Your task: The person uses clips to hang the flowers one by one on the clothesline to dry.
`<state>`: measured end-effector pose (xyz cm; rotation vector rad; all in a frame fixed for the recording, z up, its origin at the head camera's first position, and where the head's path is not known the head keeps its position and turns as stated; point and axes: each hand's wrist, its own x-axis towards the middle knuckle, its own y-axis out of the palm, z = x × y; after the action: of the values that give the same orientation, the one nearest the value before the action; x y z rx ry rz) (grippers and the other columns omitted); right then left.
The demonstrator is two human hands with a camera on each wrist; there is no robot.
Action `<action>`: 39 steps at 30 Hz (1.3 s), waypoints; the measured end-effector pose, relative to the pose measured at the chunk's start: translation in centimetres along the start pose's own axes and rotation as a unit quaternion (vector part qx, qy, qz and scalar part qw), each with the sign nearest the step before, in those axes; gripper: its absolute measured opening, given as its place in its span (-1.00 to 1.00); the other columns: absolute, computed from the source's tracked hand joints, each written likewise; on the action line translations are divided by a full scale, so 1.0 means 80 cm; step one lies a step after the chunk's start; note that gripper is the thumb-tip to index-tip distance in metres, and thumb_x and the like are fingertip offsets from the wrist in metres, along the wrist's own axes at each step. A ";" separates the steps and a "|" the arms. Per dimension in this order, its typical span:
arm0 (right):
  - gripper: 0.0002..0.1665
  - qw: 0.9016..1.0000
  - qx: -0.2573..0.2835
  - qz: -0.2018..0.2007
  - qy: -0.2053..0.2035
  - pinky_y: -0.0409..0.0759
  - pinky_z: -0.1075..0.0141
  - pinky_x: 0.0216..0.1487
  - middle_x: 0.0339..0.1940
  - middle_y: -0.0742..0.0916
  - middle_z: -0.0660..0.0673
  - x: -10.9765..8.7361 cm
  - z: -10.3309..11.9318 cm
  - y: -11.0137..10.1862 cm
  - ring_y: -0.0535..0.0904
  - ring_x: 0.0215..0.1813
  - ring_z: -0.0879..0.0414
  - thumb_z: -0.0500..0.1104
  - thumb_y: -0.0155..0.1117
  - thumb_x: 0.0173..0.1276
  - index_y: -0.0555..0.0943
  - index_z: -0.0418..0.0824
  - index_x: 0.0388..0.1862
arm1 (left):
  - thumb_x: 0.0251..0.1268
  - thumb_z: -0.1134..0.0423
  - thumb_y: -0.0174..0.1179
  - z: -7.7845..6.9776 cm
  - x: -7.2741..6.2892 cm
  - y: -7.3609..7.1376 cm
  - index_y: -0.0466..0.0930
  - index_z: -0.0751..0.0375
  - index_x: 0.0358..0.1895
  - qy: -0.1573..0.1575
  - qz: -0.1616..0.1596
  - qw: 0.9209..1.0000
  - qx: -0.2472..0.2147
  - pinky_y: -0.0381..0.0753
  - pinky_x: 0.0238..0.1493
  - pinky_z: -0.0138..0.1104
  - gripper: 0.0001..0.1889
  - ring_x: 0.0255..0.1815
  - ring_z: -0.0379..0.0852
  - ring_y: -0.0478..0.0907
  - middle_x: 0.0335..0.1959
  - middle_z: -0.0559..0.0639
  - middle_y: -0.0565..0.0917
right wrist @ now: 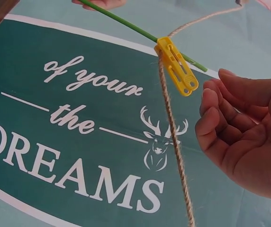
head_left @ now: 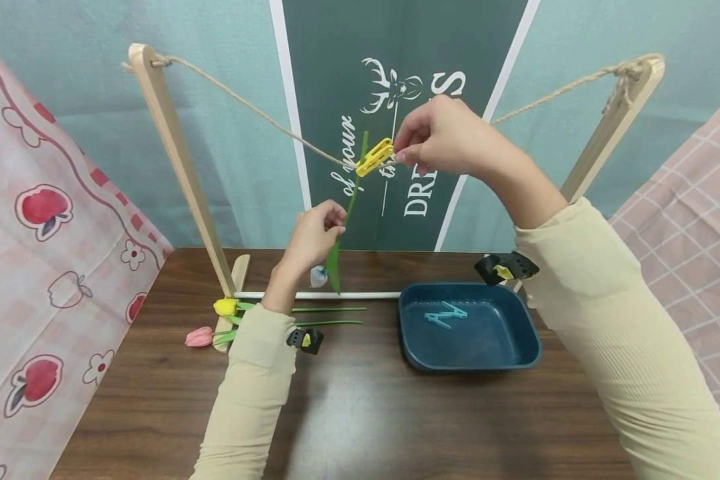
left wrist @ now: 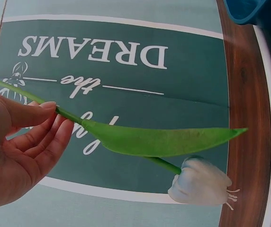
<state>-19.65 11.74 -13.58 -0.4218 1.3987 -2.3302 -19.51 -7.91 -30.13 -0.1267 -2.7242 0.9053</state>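
Farthest to the left, below and outward of the left hand, a pink tulip (head_left: 199,337) and a yellow tulip (head_left: 225,307) are laid on the table (head_left: 360,413), their stems passed under the left forearm. Beside them a wooden post (head_left: 180,157) is seen, from which a rope (right wrist: 175,142) is strung, sagging toward the space between the hands. By the left hand (head_left: 314,233) the stem of a white tulip (left wrist: 164,142) is pinched between thumb and fingertips; the flower is hung head down, its bloom and long leaf below that hand and the cut end of its stem above. Just above the left hand, and just beside the right fingertips, a yellow clothespin (head_left: 375,157) is set where stem and rope cross. By the right hand (head_left: 450,137) nothing is held: its fingers are loosely curled, and a small gap to the clothespin is shown in the right wrist view. The step in hand is judged to be the pegging of this stem to the rope, apparently nearly done; a check of the clip's bite seems called for, then a gentle easing of the left pinch. How firmly the stem is clamped cannot be told. Below the right hand, teal clothespins (head_left: 446,315) are held in a blue basin (head_left: 480,343); farther right, a second post (head_left: 612,127) is placed.
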 end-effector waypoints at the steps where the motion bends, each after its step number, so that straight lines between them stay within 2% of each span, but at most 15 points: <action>1: -0.85 1.000 0.003 0.002 0.001 0.47 0.34 -0.37 -0.50 0.67 -0.15 -0.001 -0.001 0.001 0.56 -0.48 0.05 -0.27 0.23 0.23 0.62 -0.34 -0.26 | 0.20 0.48 0.13 0.001 0.000 0.000 0.51 0.37 -0.20 0.000 0.001 1.000 0.001 0.50 -0.28 -0.24 -0.88 -0.32 -0.02 0.52 -0.36 0.11 0.58; 9: -0.86 1.000 0.011 0.018 0.010 0.45 0.25 -0.29 -0.52 0.66 -0.15 -0.008 -0.012 0.011 0.54 -0.46 0.01 -0.27 0.23 0.23 0.62 -0.32 -0.27 | 0.21 0.47 0.12 0.002 0.000 0.003 0.50 0.36 -0.20 0.002 0.004 1.000 0.001 0.50 -0.27 -0.24 -0.89 -0.31 -0.02 0.52 -0.35 0.11 0.58; 19: -0.89 0.999 0.028 0.044 0.013 0.50 0.28 -0.38 -0.49 0.64 -0.18 -0.018 -0.031 0.022 0.54 -0.47 0.01 -0.27 0.23 0.24 0.62 -0.31 -0.29 | 0.19 0.49 0.12 0.005 -0.002 0.003 0.52 0.33 -0.23 0.006 0.003 1.000 0.005 0.47 -0.20 -0.25 -0.90 -0.30 -0.03 0.54 -0.37 0.09 0.59; 28: -0.81 0.995 0.055 0.084 0.015 0.50 0.26 -0.39 -0.49 0.64 -0.14 -0.025 -0.055 0.031 0.53 -0.45 -0.06 -0.26 0.24 0.23 0.60 -0.34 -0.20 | 0.20 0.47 0.11 0.014 -0.004 0.000 0.51 0.31 -0.24 -0.007 0.010 1.000 0.001 0.44 -0.18 -0.23 -0.91 -0.30 -0.03 0.53 -0.36 0.09 0.59; 33: -0.77 0.992 0.057 0.112 0.008 0.51 0.23 -0.39 -0.52 0.63 -0.12 -0.028 -0.069 0.037 0.53 -0.48 -0.02 -0.25 0.27 0.21 0.59 -0.34 -0.18 | 0.21 0.46 0.11 0.019 -0.009 -0.003 0.51 0.34 -0.23 -0.009 0.012 1.000 -0.002 0.43 -0.19 -0.21 -0.91 -0.29 -0.01 0.52 -0.35 0.10 0.59; 39: -0.77 0.990 0.057 0.126 0.019 0.52 0.23 -0.39 -0.42 0.65 -0.12 -0.033 -0.084 0.041 0.54 -0.48 0.04 -0.22 0.28 0.21 0.60 -0.32 -0.18 | 0.22 0.43 0.11 0.025 -0.013 -0.006 0.52 0.32 -0.23 -0.009 0.009 1.000 0.004 0.42 -0.20 -0.22 -0.92 -0.29 -0.01 0.50 -0.36 0.10 0.59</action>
<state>-19.77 16.74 -19.72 -0.1586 1.2468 -2.2068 -19.04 -9.62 -31.64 -0.1427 -2.7398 0.9257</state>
